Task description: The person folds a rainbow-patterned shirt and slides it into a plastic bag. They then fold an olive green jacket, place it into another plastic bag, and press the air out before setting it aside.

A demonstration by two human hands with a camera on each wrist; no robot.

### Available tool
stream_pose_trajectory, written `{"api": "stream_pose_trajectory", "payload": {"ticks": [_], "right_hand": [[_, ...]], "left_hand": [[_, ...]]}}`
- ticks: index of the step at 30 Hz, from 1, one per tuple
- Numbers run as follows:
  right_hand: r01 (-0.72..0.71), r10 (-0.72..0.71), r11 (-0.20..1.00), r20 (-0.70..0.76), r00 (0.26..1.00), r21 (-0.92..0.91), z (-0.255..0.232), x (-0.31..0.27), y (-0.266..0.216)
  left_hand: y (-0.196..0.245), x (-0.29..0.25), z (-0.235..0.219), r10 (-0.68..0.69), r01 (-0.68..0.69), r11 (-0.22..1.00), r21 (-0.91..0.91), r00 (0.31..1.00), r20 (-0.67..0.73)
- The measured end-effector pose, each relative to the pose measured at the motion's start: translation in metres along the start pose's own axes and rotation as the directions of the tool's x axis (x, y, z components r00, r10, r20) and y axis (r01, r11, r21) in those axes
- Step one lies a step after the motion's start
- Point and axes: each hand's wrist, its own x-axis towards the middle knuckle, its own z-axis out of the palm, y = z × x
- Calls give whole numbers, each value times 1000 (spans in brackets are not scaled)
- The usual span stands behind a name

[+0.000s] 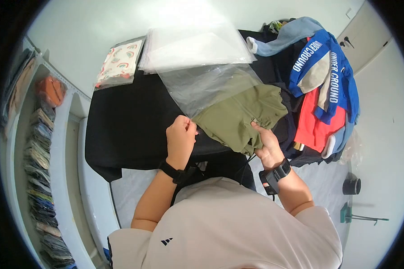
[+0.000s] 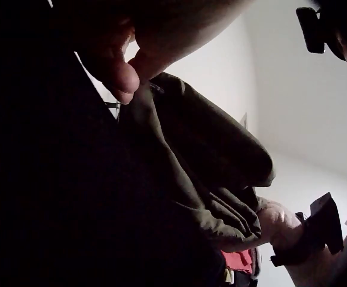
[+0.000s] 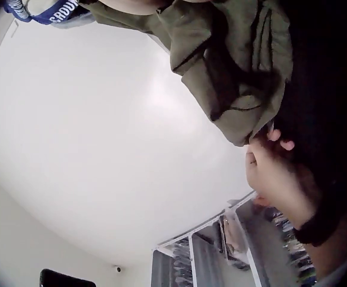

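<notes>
An olive green garment [image 1: 238, 114] lies bunched partly inside a clear plastic bag [image 1: 184, 85] near the table's front edge. My left hand [image 1: 181, 136], fingers curled, pinches the bag's near corner at the garment's left side. My right hand [image 1: 269, 148] grips the garment's lower right part, thumb on top and the other fingers hidden beneath the cloth. In the left wrist view the garment [image 2: 191, 155] hangs in folds between both hands. The right wrist view shows the left hand [image 3: 281, 179] at the garment's edge.
A stack of clear bags [image 1: 197, 47] lies at the back of the black-covered table [image 1: 125, 121], beside a packed rainbow-print item [image 1: 119, 62]. Blue hoodie [image 1: 336, 76] and red cloth [image 1: 312, 121] are heaped at the right. Shelves [image 1: 69, 148] of packed clothes stand at the left.
</notes>
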Motion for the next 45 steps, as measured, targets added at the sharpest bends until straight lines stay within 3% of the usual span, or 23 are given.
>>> {"api": "stream_pose_trajectory", "payload": {"ticks": [2, 4, 5, 7, 10, 17, 20, 22, 23, 25, 28, 30, 36, 38, 39, 42, 44, 45], "right_hand": [[20, -20, 1000, 11, 1000, 12, 0, 0, 1], [79, -79, 996, -3, 997, -30, 2, 0, 2], [77, -77, 997, -3, 997, -33, 3, -1, 2], [96, -97, 994, -4, 995, -53, 5, -3, 2], [86, -86, 996, -9, 996, -33, 2, 4, 5], [119, -119, 993, -1, 993, -23, 6, 10, 9], [33, -42, 992, 67, 997, 118, 2, 22, 13], [-180, 42, 923, 377, 925, 339, -4, 30, 15], [-119, -21, 951, 441, 897, 286, -1, 26, 18], [-176, 57, 940, 370, 927, 294, 16, 12, 15], [-250, 185, 936, 260, 948, 246, 38, -12, -1], [-288, 278, 958, 268, 922, 0, 36, -12, -7], [-264, 253, 964, 244, 936, 12, 31, 18, 22], [-308, 259, 946, 339, 904, 98, 39, 23, 36], [-240, 233, 971, 324, 917, -18, 48, 17, 36], [-293, 297, 954, 322, 899, -63, 56, 23, 38], [-249, 268, 963, 358, 894, -100, 56, 23, 34], [-338, 325, 941, 373, 869, -32, 56, 22, 26]], "left_hand": [[-4, -1, 1, 3, -3, 1000, -4, 1000, -13], [-15, 2, 0, 201, -181, 955, 235, 978, -63], [-14, 0, 0, 198, -178, 956, 234, 978, -65], [-7, -3, 0, 437, -364, 843, 396, 893, -110], [-2, -6, 1, 496, -401, 798, 450, 861, -113], [5, -14, 10, 537, -445, 767, 462, 839, -84], [3, -16, 11, 538, -452, 764, 461, 840, -68], [-1, -15, 8, 526, -437, 772, 461, 847, -79], [-1, -13, 4, 526, -436, 771, 463, 847, -78], [0, -7, -6, 456, -329, 789, 519, 880, -136], [-13, 3, -14, 410, -282, 770, 573, 906, -105], [-16, 0, -15, 350, -231, 780, 582, 931, -100], [-25, -10, -11, 371, -250, 754, 608, 925, -78], [-25, -13, -11, 418, -335, 752, 568, 908, -18], [-27, -12, -13, 432, -356, 745, 563, 902, -1], [-24, -13, -14, 405, -318, 775, 547, 914, -42], [-23, -14, -15, 398, -314, 790, 526, 916, -52], [-22, -14, -17, 388, -305, 807, 506, 920, -63]]}}
